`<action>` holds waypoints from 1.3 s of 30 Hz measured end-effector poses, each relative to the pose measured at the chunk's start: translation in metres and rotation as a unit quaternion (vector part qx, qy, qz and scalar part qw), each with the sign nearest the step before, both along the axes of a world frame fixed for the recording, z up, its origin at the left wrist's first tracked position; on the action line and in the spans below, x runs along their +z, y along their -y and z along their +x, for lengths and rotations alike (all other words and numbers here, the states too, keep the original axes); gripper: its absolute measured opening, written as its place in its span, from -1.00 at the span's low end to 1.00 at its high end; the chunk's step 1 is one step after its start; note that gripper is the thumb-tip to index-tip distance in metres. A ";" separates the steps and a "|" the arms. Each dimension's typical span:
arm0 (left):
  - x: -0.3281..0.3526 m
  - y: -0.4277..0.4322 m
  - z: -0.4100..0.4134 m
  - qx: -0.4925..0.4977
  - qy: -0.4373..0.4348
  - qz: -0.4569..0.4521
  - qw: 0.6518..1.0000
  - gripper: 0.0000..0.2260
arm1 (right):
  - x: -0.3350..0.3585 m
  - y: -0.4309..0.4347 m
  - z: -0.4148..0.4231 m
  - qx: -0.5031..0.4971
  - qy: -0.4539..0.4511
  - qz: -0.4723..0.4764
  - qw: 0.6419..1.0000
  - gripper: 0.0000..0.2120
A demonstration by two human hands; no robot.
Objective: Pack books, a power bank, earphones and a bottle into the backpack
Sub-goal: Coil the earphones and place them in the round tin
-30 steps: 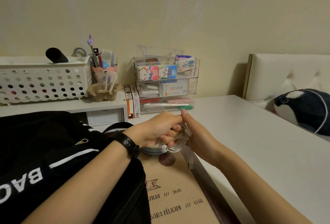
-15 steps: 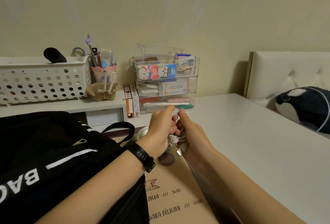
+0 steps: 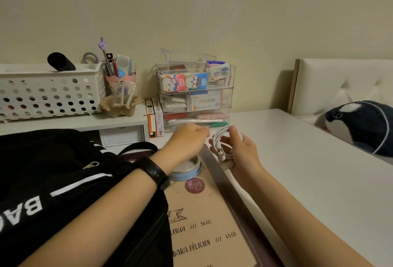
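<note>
The white earphones (image 3: 221, 140) are wound into a small coil, and my right hand (image 3: 242, 151) grips that coil between thumb and fingers just above the desk. My left hand (image 3: 187, 141) hovers a little to the left of the coil with its fingers curled in, apart from the cord and holding nothing that I can see; a black band is on its wrist. The black backpack (image 3: 53, 171) with white stripes and letters lies at the left under my left forearm. A brown-covered book (image 3: 204, 226) with printed lettering lies flat beside the backpack.
A round blue tin (image 3: 188, 169) sits on the book below my left hand. Behind stand clear stacked drawers (image 3: 195, 100), a pen cup (image 3: 121, 88), a white perforated basket (image 3: 49, 92) on a shelf, and small boxes (image 3: 154, 117). A plush whale (image 3: 361, 126) lies at the right.
My hands have come apart. The left hand has let go of the earphones and drawn left, while the right hand keeps the wound coil and has shifted right.
</note>
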State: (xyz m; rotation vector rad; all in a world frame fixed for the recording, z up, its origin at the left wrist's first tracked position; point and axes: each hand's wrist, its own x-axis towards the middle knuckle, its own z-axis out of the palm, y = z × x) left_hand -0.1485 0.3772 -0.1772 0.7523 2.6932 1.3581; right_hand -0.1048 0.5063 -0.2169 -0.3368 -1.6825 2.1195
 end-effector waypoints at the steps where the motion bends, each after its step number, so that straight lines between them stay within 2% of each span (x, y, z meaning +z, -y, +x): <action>1: 0.004 0.010 -0.006 0.015 -0.014 -0.022 1.000 -0.76 | 0.001 -0.004 0.000 0.000 0.006 0.000 1.000 -0.66; 3: 0.007 0.030 -0.021 0.079 -0.081 -0.116 0.987 -0.75 | 0.002 -0.010 0.000 -0.002 0.018 0.000 1.000 -0.68; 5: -0.002 0.043 -0.027 0.131 -0.120 -0.258 0.950 -0.79 | 0.002 -0.013 -0.001 -0.005 0.023 -0.009 1.000 -0.69; 8: -0.026 0.040 -0.023 0.157 -0.106 -0.407 0.894 -0.76 | 0.000 -0.015 -0.001 -0.005 0.030 -0.023 0.999 -0.70; 11: -0.038 0.034 -0.022 0.162 -0.119 -0.462 0.864 -0.75 | -0.001 -0.017 -0.002 -0.002 0.044 -0.019 0.999 -0.70; 15: -0.037 0.031 -0.022 0.210 -0.174 -0.459 0.846 -0.79 | -0.001 -0.017 -0.003 0.001 0.039 -0.018 0.999 -0.68; 18: -0.033 0.029 -0.021 0.209 -0.239 -0.436 0.842 -0.81 | -0.002 -0.018 -0.003 0.011 0.037 -0.014 0.999 -0.68; 20: -0.034 0.028 -0.023 0.190 -0.252 -0.409 0.856 -0.81 | -0.002 -0.019 -0.002 0.012 0.027 -0.018 0.999 -0.69; 24: -0.040 0.025 -0.024 0.142 -0.133 -0.264 0.945 -0.68 | 0.000 -0.022 -0.003 0.018 0.005 -0.038 0.999 -0.70; 27: -0.041 0.024 -0.028 0.143 -0.108 -0.193 0.965 -0.67 | 0.002 -0.027 -0.003 0.039 0.001 -0.033 0.999 -0.68; 29: -0.038 0.025 -0.030 0.165 -0.096 -0.119 0.974 -0.71 | 0.007 -0.029 0.001 0.112 0.010 -0.008 0.994 -0.66; 31: -0.033 0.025 -0.031 0.213 -0.092 -0.050 0.971 -0.76 | 0.011 -0.029 0.010 0.248 0.050 0.014 0.967 -0.65; 33: -0.027 0.026 -0.029 0.248 -0.095 -0.014 0.964 -0.80 | 0.009 -0.023 0.017 0.389 0.107 0.064 0.913 -0.64; 35: -0.020 0.024 -0.023 0.254 -0.094 0.019 0.962 -0.88 | -0.001 -0.016 0.015 0.474 0.146 0.109 0.862 -0.62; 37: -0.016 0.023 -0.021 0.253 -0.092 0.048 0.962 -0.89 | -0.010 -0.009 0.010 0.475 0.169 0.119 0.855 -0.62; 39: -0.017 0.024 -0.024 0.251 -0.088 0.070 0.961 -0.85 | -0.014 -0.008 0.006 0.424 0.169 0.139 0.879 -0.63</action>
